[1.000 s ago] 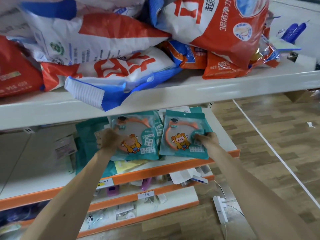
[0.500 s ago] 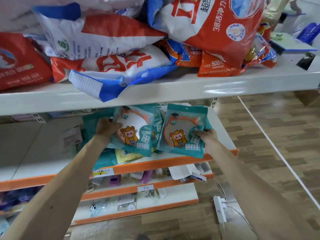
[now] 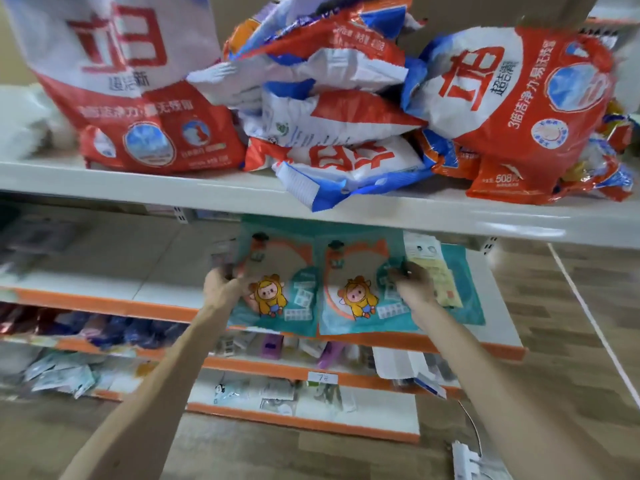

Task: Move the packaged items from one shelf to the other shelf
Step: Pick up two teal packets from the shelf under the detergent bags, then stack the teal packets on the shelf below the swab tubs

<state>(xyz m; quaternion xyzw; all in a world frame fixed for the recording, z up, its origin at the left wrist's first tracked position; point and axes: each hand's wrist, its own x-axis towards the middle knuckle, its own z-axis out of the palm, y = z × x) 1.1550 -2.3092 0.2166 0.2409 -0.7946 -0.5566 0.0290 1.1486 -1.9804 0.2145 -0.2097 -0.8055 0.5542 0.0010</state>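
Observation:
Two teal packages, each with an orange ring and a yellow cartoon figure, hang side by side in front of the second shelf. My left hand grips the left package at its left edge. My right hand pinches the right package at its right edge. Both packages are lifted off the shelf board and tilted toward me. Another teal package and a pale yellow one lie on the shelf behind my right hand.
The white top shelf above holds a pile of red, white and blue detergent bags, one overhanging its edge. Lower orange-edged shelves carry small packaged goods. A white power strip lies on the wooden floor at the right.
Both hands have raised the two teal packages off the shelf and brought them closer to me. The camera has tilted up and moved left, showing more of the top shelf.

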